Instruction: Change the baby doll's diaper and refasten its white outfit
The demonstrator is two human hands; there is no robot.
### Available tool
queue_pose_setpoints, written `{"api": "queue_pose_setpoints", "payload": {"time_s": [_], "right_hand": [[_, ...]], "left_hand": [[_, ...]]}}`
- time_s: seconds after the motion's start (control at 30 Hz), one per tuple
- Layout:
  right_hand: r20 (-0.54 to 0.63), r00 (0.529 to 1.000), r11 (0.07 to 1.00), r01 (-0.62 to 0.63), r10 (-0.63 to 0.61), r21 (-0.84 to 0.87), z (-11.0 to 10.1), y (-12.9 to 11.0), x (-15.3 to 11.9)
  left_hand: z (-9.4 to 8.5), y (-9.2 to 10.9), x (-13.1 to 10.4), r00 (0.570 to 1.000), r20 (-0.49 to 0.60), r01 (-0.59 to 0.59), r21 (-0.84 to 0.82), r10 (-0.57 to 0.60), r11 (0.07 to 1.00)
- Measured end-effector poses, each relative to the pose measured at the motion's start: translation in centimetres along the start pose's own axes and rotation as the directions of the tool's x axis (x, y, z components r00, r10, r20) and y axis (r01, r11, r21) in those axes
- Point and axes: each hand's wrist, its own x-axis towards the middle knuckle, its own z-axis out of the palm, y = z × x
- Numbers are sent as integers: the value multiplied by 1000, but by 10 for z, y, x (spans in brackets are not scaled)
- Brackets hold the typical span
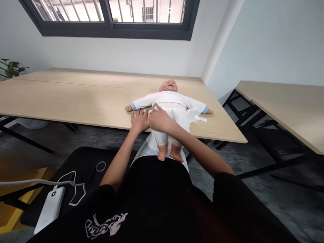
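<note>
A baby doll (169, 86) lies on its back on the table, head towards the window, feet over the near edge by my lap. It wears a white top (169, 97) with blue cuffs and white leggings or trousers. A white diaper (193, 114) is around its hips; its right side lies spread out, with a white tab (200, 118) sticking out. My left hand (140, 120) rests flat beside the doll's hip, fingers spread, at the diaper's left edge. Crossing over the doll's legs, my right hand (161, 118) has curled fingers against that same edge; the fingertips are partly hidden.
The pale wooden table (88, 98) runs far to the left. A second table (291, 104) stands at the right. On a black chair (86, 158) beside me lie a white power bank (50, 207) with a cable and a beaded bracelet (101, 166). A plant (11, 68) is at far left.
</note>
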Motion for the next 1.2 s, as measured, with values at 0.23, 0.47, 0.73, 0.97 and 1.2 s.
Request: {"api": "queue_pose_setpoints", "payload": {"time_s": [0.23, 0.47, 0.73, 0.97, 1.2], "right_hand": [[-429, 888, 986, -136, 165, 98, -24, -1, -133], [-403, 915, 975, -94, 6, -200, 38, -29, -171], [-431, 898, 939, -219, 87, -267, 20, -19, -185], [-362, 923, 918, -253, 135, -304, 22, -2, -204], [-319, 913, 899, -345, 254, -269, 54, -29, -209]], "left_hand": [[7, 1, 5, 995, -104, -3, -120, -9, 993], [20, -2, -14, 893, -450, -228, -458, -3, 859], [43, 52, -102, 916, -394, -120, -450, -76, 885], [41, 46, -103, 964, -247, -105, -695, -99, 712], [29, 25, -97, 989, -82, -36, -943, -127, 331]]}}
